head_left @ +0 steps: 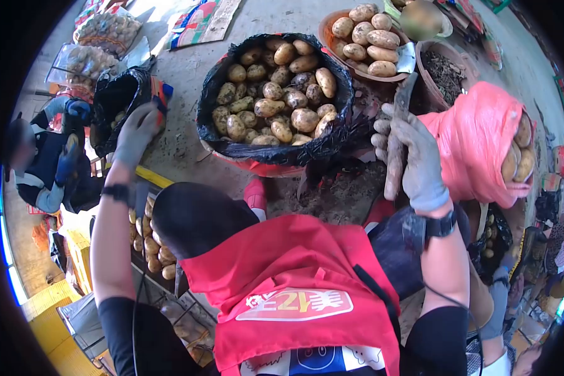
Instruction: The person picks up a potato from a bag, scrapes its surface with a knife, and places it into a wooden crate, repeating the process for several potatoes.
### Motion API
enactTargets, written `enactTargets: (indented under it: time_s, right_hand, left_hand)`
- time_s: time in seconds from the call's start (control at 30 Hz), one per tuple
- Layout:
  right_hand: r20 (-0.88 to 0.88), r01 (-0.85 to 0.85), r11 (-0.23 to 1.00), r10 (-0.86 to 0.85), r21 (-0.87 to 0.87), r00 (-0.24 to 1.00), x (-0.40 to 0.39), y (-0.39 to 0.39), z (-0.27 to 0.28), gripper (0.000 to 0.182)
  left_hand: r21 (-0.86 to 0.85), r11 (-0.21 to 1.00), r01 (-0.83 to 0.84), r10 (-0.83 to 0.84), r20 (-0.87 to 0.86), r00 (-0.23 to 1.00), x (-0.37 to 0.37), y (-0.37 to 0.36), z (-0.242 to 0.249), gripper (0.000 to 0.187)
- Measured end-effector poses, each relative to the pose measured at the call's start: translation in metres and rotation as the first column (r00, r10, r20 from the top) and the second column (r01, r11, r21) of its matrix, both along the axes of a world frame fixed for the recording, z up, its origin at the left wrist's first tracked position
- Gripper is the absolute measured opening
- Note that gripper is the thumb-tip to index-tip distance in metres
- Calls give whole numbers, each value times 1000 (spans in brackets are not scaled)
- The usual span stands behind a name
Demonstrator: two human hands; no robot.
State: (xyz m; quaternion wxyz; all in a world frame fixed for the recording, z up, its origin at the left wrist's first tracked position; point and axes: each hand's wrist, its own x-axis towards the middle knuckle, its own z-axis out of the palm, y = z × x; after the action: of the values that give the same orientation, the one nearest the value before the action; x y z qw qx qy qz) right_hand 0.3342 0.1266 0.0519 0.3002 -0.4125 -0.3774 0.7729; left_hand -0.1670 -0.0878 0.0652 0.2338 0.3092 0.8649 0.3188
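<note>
A grey glove covers my right hand [407, 150], whose fingers are wrapped round a long, dirt-covered stick-like tool [395, 160] held nearly upright. My left hand [139, 128], also gloved, is raised at the left beside a black plastic bag [120, 100]; its fingers are partly blurred, and I cannot tell whether they hold anything. Between my hands stands a round container lined with black plastic [232, 148], filled with potatoes [269, 108], some muddy. A pink bag [467, 135] of potatoes lies right of my right hand.
Behind are a brown basin [333, 45] of potatoes and a basin [469, 69] of dark debris. A co-worker [41, 156] sits at the left near netted sacks [106, 32]. More potatoes [151, 247] lie in a crate beside my left forearm. Another person's gloved hand [500, 276] is at the lower right.
</note>
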Motion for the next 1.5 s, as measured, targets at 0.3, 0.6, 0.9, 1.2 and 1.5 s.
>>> enactTargets:
  time_s: [0.3, 0.6, 0.9, 1.2, 1.5]
  right_hand:
    - [127, 45, 998, -38, -48, 991, -31, 22, 13, 47]
    - [164, -31, 996, 45, -88, 985, -84, 49, -6, 50]
    - [118, -147, 988, 152, -52, 981, -143, 19, -32, 49]
    - [11, -646, 760, 648, -73, 761, -155, -81, -45, 46]
    - [24, -808, 569, 815, 154, 579, -102, -130, -67, 49]
  left_hand:
    - [-327, 881, 342, -434, -271, 859, 65, 287, -160, 89]
    - [-267, 937, 224, -241, -34, 970, 68, 345, -199, 79]
    - [469, 840, 271, -518, 548, 656, 117, 181, -44, 61]
    - [560, 826, -67, -152, 335, 930, 223, -41, -40, 77]
    - [288, 905, -312, 52, 654, 754, 298, -126, -13, 86]
